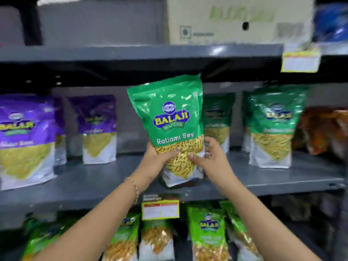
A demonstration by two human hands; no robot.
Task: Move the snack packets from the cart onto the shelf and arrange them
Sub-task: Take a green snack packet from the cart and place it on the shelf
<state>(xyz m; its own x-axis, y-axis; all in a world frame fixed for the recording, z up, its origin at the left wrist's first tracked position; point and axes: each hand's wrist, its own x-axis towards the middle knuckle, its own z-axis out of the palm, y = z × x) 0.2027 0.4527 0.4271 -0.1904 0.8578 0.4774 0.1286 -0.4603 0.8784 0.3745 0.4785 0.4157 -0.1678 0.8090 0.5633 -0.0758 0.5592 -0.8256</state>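
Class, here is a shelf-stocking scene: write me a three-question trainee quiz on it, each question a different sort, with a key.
1. True or false: both hands grip the green packet.
2. Which packets stand at the far left of the middle shelf? A) purple B) orange C) blue
3. Fill in: the box sits on the ____ shelf.

Key: 1. True: the left hand and right hand hold its lower part. 2. A, the purple packets. 3. top.
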